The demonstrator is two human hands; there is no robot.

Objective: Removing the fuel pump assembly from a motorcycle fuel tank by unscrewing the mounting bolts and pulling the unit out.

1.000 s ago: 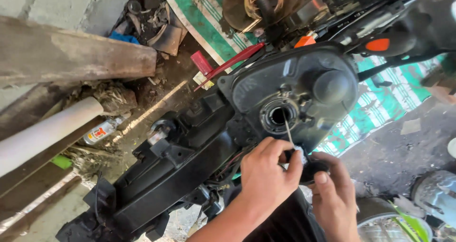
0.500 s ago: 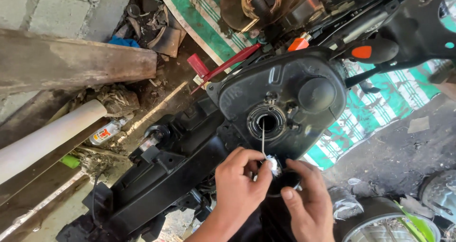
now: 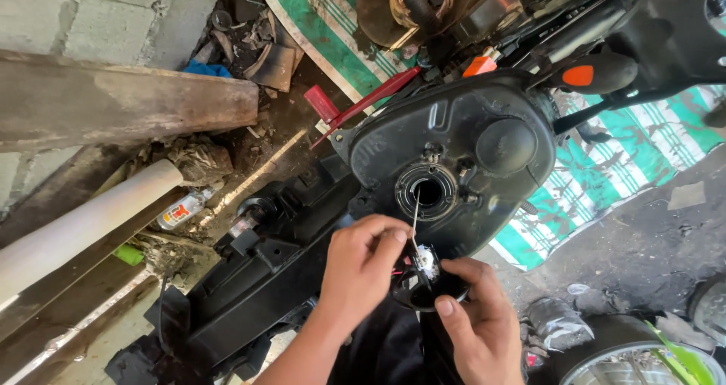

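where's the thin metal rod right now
Head view, centre: the thin metal rod rises from between the left hand and right hand toward the round tank opening.

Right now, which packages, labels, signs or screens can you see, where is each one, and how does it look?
Small bottle: lies on its side on the dirt at left, beside the white pipe; clear body, white label with red and orange marks.
Green piece: on the ground below the pipe; small, bright green; whether it is a package I cannot tell.
Signs and screens: none in view.
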